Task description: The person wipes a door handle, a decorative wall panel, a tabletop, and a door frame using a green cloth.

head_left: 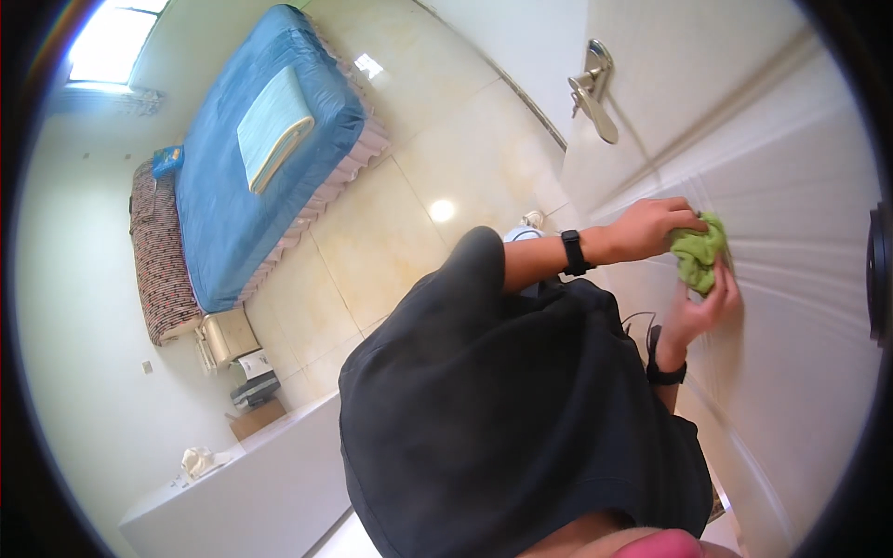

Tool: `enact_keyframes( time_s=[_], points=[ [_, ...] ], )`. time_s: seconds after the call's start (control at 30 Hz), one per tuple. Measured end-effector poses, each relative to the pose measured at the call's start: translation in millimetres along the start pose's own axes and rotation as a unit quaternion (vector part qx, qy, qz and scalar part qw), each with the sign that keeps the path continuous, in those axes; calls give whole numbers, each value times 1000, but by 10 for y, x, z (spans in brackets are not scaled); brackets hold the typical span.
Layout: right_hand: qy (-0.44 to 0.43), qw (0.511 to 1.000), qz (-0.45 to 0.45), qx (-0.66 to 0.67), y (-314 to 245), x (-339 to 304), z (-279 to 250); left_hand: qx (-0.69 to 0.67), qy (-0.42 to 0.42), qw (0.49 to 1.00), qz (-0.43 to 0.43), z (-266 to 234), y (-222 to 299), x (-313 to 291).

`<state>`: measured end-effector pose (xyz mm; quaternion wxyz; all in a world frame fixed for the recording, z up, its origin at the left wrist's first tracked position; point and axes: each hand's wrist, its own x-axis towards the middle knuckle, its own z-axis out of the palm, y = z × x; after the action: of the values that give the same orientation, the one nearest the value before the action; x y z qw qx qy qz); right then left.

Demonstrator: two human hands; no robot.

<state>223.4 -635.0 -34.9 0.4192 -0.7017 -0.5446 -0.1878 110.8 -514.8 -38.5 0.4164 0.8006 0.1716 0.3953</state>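
A crumpled green cloth is bunched between my two hands, close against the white panelled door. My left hand reaches in from the left, its fingers curled over the cloth's upper part. Below it, my right hand has its fingers closed on the cloth's lower edge. Whether the cloth presses on the door surface is hard to make out. Black bands circle both wrists. Above the hands, a metal lever handle with a key in its lock is fixed to the door.
At the far left stands a bed with a blue cover and a folded light-blue blanket. Beside it lies a patterned roll. Glossy tiles cover the floor. A white cabinet runs along the lower left, and a dark round object sits at the right rim.
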Motion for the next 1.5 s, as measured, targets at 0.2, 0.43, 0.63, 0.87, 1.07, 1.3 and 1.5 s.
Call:
enact_keyframes(
  time_s=[0.2, 0.43, 0.63, 0.87, 1.07, 1.3, 1.5],
  points=[
    [-62, 994, 59, 74, 161, -296, -299, 15, 17, 1000, -4, 338, 173, -146],
    [62, 994, 19, 88, 310, -194, -958, 6, 0, 988, 151, 564, 929, 212],
    [247, 966, 5, 78, 677, -524, -1062, -9, -55, 980, 189, 907, 1215, 211],
    [154, 982, -8, 106, 803, -846, -846, -8, -91, 985, 144, 984, 790, -54],
    [-37, 992, 83, 92, 626, -802, -806, 70, -57, 996, -3, 831, 556, -277],
    [-33, 991, 75, 106, 524, -547, -1199, 68, -4, 996, 62, 917, 980, -149],
    [7, 985, 89, 150, 693, -759, -1320, 25, -51, 998, 27, 1146, 1101, -231]
  ],
)
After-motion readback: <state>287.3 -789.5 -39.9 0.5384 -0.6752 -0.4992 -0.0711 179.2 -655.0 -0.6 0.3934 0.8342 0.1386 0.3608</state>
